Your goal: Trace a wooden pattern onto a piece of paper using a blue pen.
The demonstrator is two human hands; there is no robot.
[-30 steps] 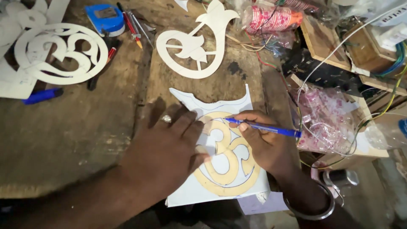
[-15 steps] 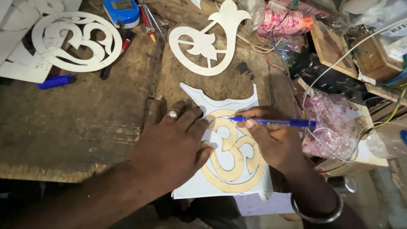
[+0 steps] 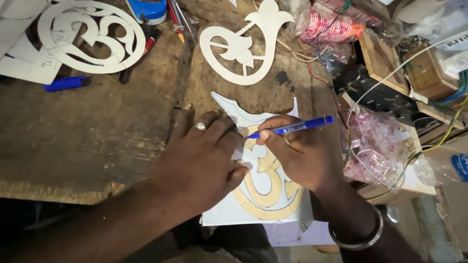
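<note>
Wooden stencil [image 3: 265, 195], a tan round cut-out with curly shapes inside, lay flat on a white sheet [image 3: 229, 214] near the front edge of the rough wooden table [image 3: 97, 141]. The sheet's top edge was already cut into wavy points.

The left hand [image 3: 200, 160] lay flat on the stencil and the sheet, fingers spread a little apart, pressing them down. It gripped nothing. A silver ring [image 3: 200, 126] sat on one finger.

The right hand [image 3: 300, 153] was closed around a blue pen [image 3: 292, 127]. The fingers pinched it tight near the tip. The tip touched the sheet right at the top edge of the stencil, just beside the left fingertips. The back end of the pen pointed up and to the right. A silver bangle [image 3: 360, 238] went round the right wrist.

Farther back on the table lay a pale cut-out shaped like a flower bud [image 3: 243, 44]. At the far left lay a second round cut-out [image 3: 92, 36] with the same curly shape, resting on white paper. A blue marker [image 3: 66, 84] lay just below it. A blue box [image 3: 148, 9] and a red pencil [image 3: 175, 19] sat at the far edge.

On the right were a clear bag with pink bits [image 3: 375, 146], wires and wooden boxes [image 3: 424, 73].
</note>
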